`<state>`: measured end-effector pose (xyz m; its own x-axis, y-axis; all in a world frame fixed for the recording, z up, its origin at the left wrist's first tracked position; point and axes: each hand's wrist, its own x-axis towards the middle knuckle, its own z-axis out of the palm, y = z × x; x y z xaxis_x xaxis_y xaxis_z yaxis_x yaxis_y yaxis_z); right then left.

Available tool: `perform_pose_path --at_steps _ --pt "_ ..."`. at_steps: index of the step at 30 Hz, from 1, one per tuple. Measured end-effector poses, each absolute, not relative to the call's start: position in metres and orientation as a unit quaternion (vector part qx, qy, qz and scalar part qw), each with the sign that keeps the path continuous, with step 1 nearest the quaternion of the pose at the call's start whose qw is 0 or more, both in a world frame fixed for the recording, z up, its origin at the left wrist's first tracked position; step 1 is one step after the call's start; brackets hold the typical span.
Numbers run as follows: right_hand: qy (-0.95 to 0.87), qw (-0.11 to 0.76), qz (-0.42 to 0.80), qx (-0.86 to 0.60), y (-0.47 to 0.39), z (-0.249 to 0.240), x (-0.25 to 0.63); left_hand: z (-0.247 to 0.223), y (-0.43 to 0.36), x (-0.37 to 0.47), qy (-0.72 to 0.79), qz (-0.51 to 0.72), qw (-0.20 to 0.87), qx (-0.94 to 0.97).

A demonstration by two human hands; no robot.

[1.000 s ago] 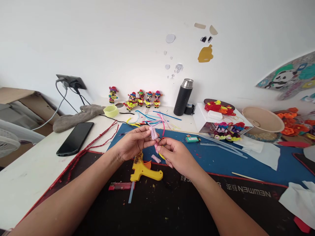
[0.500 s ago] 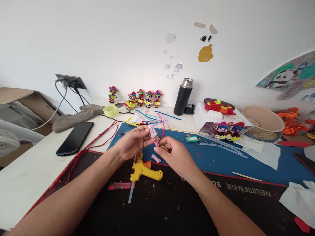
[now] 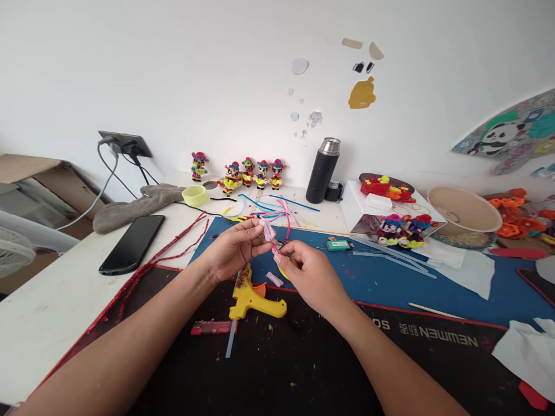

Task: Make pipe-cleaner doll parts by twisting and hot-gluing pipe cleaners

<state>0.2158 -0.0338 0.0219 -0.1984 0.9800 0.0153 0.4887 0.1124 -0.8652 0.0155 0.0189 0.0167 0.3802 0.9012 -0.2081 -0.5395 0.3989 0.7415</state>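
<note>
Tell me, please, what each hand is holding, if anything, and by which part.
The left hand pinches a lilac piece near its upper end; the right hand pinches a pink piece at its lower end. Whether they join is unclear.

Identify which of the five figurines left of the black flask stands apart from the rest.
The leftmost figurine, set off by a clear gap; the other four figurines stand close together, nearer the flask.

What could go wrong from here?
The left hand pinches a pale pink fuzzy bundle, which could slip. The yellow glue gun lies just below that hand in view; if hot, it might burn a brushing wrist. The right hand might knock the loose pale pink piece nearby.
</note>
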Motion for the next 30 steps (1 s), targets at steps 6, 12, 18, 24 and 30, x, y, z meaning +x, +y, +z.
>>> perform_pose_path --at_steps 6,12,18,24,30 --pt "-0.67 0.337 0.385 -0.538 -0.033 0.021 0.217 0.015 0.019 0.017 0.327 0.491 0.733 0.337" --pt "-0.662 0.357 0.368 -0.546 -0.033 0.026 0.219 0.017 0.015 0.021 0.35 0.489 0.678 0.423" --pt "-0.667 0.372 0.307 -0.567 -0.033 0.028 0.22 0.017 0.013 0.023 0.365 0.484 0.649 0.461" --pt "-0.677 0.372 0.281 -0.57 -0.035 0.029 0.22 0.018 0.012 0.027 0.35 0.468 0.66 0.472" --pt "-0.69 0.367 0.25 -0.572 -0.036 0.029 0.22 0.019 0.009 0.029 0.353 0.452 0.664 0.479"
